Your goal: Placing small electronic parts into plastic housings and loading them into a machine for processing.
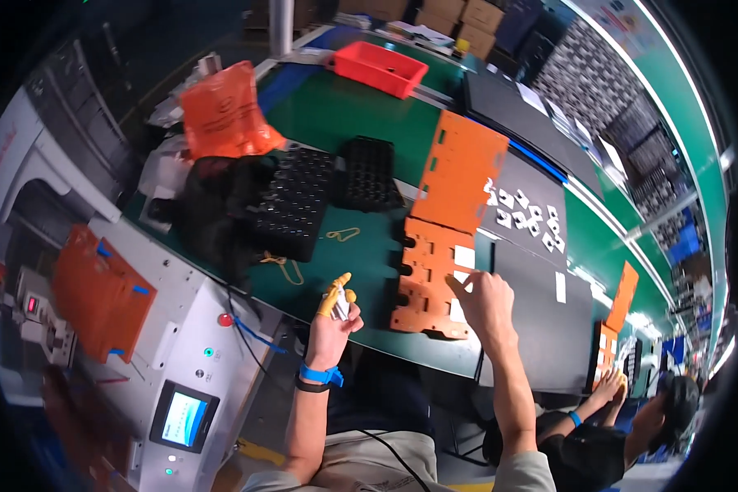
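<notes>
My left hand (334, 320), with yellow finger cots and a blue wrist band, is closed around a small white piece (341, 306) in front of the table edge. My right hand (485, 305) is curled above the right side of an orange fixture (422, 283), its cot-covered fingertip by the white pieces there. Whatever its fingers hold, if anything, is hidden. White rectangular pieces (464, 257) sit on the fixture's right side. The fixture's orange lid (461, 172) lies opened out behind it. Loose yellow bands (343, 234) rest on the green table (348, 266), left of the fixture.
Black trays (297, 201) and an orange bag (225, 111) stand at the left, a red bin (379, 70) behind. White parts (533, 217) lie on a dark mat to the right. A machine with a touchscreen (185, 418) is left; a co-worker (607, 435) sits at right.
</notes>
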A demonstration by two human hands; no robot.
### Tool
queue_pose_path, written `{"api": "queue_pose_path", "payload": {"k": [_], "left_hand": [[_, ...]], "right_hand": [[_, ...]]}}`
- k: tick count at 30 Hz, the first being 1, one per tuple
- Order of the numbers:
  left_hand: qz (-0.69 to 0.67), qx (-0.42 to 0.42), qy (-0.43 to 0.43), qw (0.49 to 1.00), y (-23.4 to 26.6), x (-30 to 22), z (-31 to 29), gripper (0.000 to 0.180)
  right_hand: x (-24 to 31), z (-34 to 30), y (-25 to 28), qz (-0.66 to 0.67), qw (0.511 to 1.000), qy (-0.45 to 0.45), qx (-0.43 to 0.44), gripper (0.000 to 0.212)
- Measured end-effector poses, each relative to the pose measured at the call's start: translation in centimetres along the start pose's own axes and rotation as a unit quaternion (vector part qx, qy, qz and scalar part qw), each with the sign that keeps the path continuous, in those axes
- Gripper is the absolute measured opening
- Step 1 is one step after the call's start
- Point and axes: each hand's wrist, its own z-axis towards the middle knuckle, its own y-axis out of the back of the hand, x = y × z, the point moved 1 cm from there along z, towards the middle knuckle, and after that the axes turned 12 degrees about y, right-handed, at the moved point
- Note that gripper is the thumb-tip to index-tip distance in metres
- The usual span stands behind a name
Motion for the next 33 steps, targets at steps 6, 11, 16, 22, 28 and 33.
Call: {"api": "queue_pose_path", "payload": {"k": [6, 11, 16, 22, 28, 33], "left_hand": [[-0.033, -0.011, -0.038, 0.999, 2.1, -2.7, -2.1, 0.041], [0.034, -0.104, -0.133, 0.985, 4.1, -3.5, -3.2, 0.037], [0.009, -0.05, -0.096, 0.994, 3.6, -4.7, -3.9, 0.039], [0.172, -0.095, -0.14, 0.97, 3.8, -4.2, -4.0, 0.048], [0.273, -0.006, -0.116, 0.955, 1.6, -2.8, -2.8, 0.054], [0.221, 0.084, -0.085, 0.968, -3.0, -0.4, -2.1, 0.059]], "right_hand": [[13.0, 10.3, -4.7, 0.312, 0.918, 0.238, -0.064, 0.024], [22.5, 15.5, -7.1, 0.229, 0.939, 0.243, -0.076, 0.033], [24.7, 16.4, -7.2, 0.119, 0.961, 0.229, -0.102, 0.042], [23.1, 14.3, -4.8, 0.246, 0.946, 0.191, -0.09, 0.032], [14.6, 4.6, -1.6, 0.389, 0.908, 0.104, -0.12, 0.025], [7.8, -2.7, -2.6, 0.519, 0.85, -0.021, -0.09, 0.022]]}}
